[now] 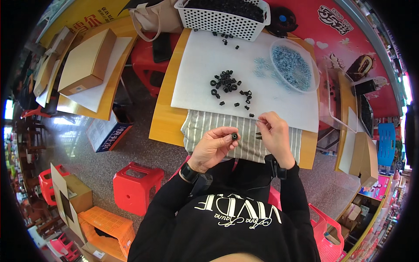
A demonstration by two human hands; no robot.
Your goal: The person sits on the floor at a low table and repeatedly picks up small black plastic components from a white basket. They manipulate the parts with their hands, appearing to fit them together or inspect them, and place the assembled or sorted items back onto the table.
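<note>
My left hand (pixel 214 146) pinches a small black ring-shaped part (pixel 235 136) between thumb and fingertips, its round hole facing up. Just to the right, my right hand (pixel 275 133) is closed, thumb and index finger together. Small dark tips show below those fingers, but what they belong to is too small to make out. Both hands are over a grey-and-white striped cloth (pixel 200 126) at the table's near edge. Beyond them, a loose pile of small black parts (pixel 227 81) lies on a white sheet (pixel 192 74), several strays scattered toward my right hand.
A round clear tub (pixel 315 83) of small pale-blue pieces stands at the right, some spilled beside it. At the back are a white perforated basket (pixel 218 21) full of black parts and a black fan (pixel 281 22). Red stools (pixel 136 185) and a cardboard box (pixel 87 61) are at the left.
</note>
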